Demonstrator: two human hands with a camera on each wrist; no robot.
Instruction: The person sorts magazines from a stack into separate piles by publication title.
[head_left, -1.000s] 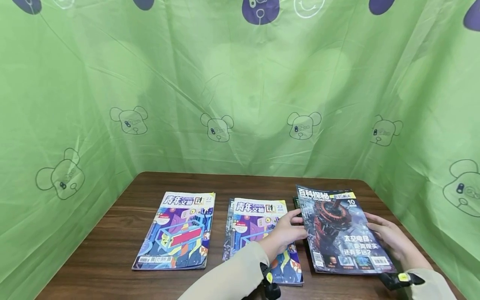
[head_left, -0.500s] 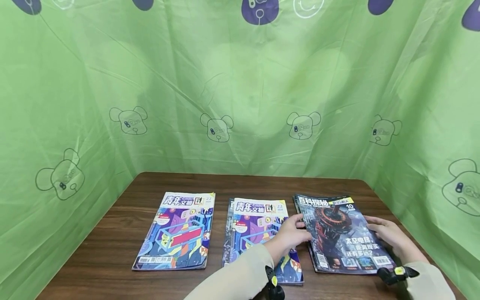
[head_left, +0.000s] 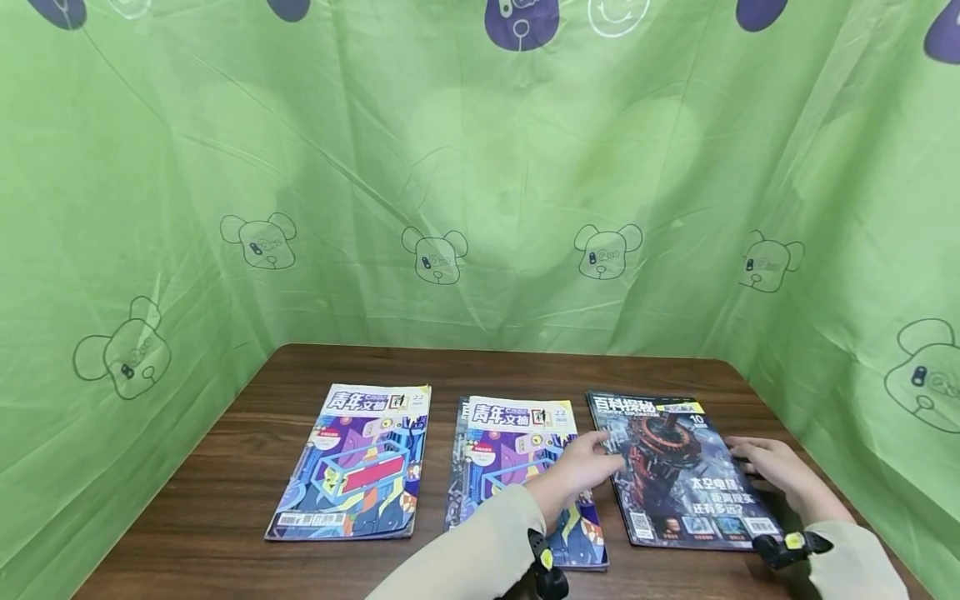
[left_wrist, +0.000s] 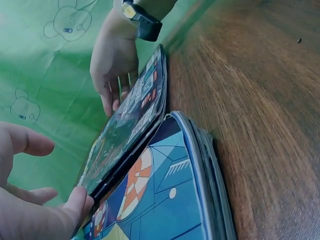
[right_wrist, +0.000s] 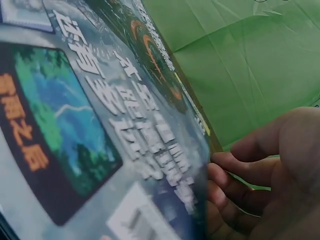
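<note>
A dark magazine [head_left: 667, 467] with a red and black machine on its cover lies on top of the right-hand stack, its edges nearly lined up with what is beneath. My left hand [head_left: 577, 471] reaches over the middle stack and touches the dark stack's left edge. In the left wrist view the left thumb [left_wrist: 76, 205] rests at that edge, with the other fingers spread loosely. On the opposite side, my right hand [head_left: 780, 471] touches the right edge with slightly bent fingers. The right wrist view shows its fingertips [right_wrist: 217, 175] along the magazine's side.
A middle stack of colourful magazines [head_left: 510, 425] lies partly under my left forearm, close beside the dark stack. Another purple and blue magazine stack [head_left: 352, 467] sits further left. The brown wooden table [head_left: 225, 467] is enclosed by green curtains [head_left: 510, 167].
The dark magazine was raised and shifted away from the stack; it has come down and lines up with it. Both hands have moved slightly, staying at its sides.
</note>
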